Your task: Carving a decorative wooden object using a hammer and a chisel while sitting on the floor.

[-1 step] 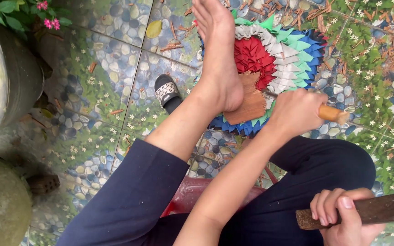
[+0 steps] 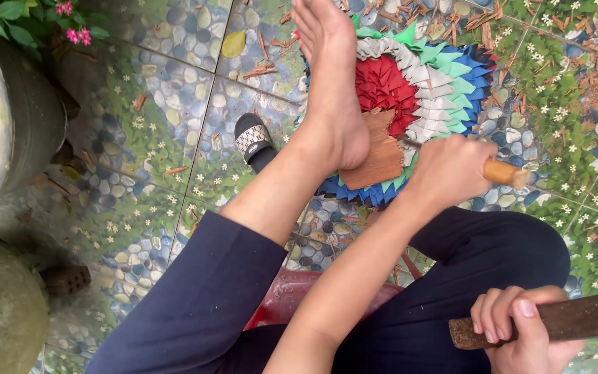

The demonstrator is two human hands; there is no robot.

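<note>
The left hand (image 2: pixel 451 170) is closed in a full grip round a pale wooden handle (image 2: pixel 503 173), no gap being seen between fingers and wood. The handle's free end is pointed to the right and slightly down, so its long axis runs nearly level across the view; whatever is fixed to its other end is hidden behind the hand. Just left of this hand, a flat piece of brown wood (image 2: pixel 378 156) is lain on a round rag mat (image 2: pixel 444 76) of red, white, green and blue, and it is pressed by the heel of a bare foot (image 2: pixel 330 83).

The right hand (image 2: pixel 513 329) is wrapped tightly round a dark, rough bar (image 2: pixel 562 320) near its blunt left end. The bar's long axis is also set close to level, rising a little toward the right edge, where it is cut off from view.

A black sandal (image 2: pixel 254 142) is seen on the pebble-patterned floor tiles (image 2: pixel 147 118), near the shin.
</note>
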